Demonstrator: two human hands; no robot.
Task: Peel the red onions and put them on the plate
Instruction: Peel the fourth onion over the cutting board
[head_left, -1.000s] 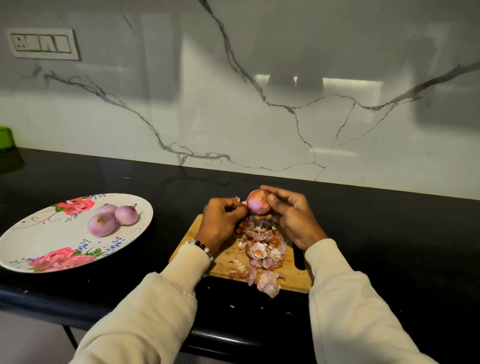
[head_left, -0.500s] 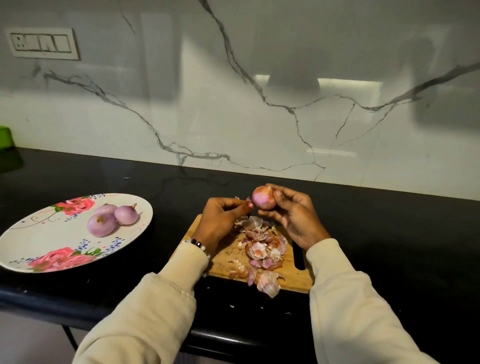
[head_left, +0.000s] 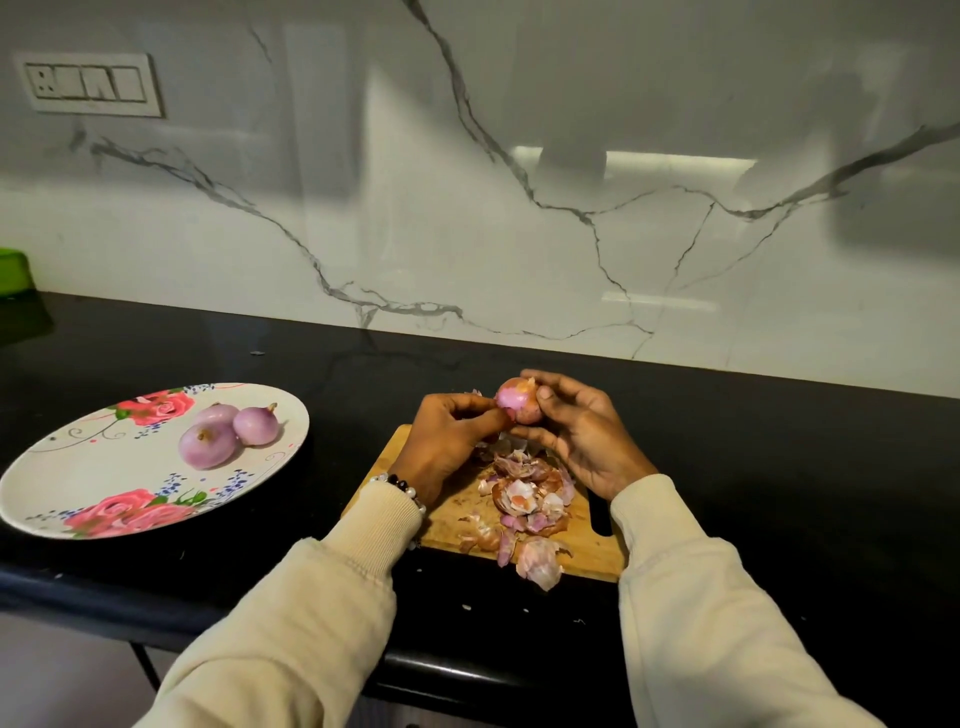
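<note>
Both hands meet above the far end of the board (head_left: 452, 519), raised clear of it. Right hand (head_left: 582, 436) is curled around the onion (head_left: 519, 408), thumb pressed on its near right side and fingers wrapped behind and under it. Left hand (head_left: 447, 436) has its fingers bent in, with thumb and fingertips pinching the skin at the onion's lower left edge. The onion is held between the two hands, partly peeled: a pale pink patch shows on the left, with brownish-red skin on the right. Its tip points up and slightly away; its long axis stands close to upright.

Going by size, the black surface (head_left: 779, 493) carries everything. On its left lies the oval plate (head_left: 78, 478) with a rose pattern, and three peeled onions (head_left: 208, 441) sit touching one another in its far half; the one on the right has its stem tip pointing up and to the right. The wooden board lies just beside the near edge of the surface, well apart from the plate. A heap of peels (head_left: 524, 499) covers the middle of the board, and one pale peel (head_left: 540, 564) hangs over its near edge. A dark handle-like thing (head_left: 598, 512) lies along the board's right side, mostly hidden by the right sleeve. A bead bracelet (head_left: 402, 486) circles the left wrist.
</note>
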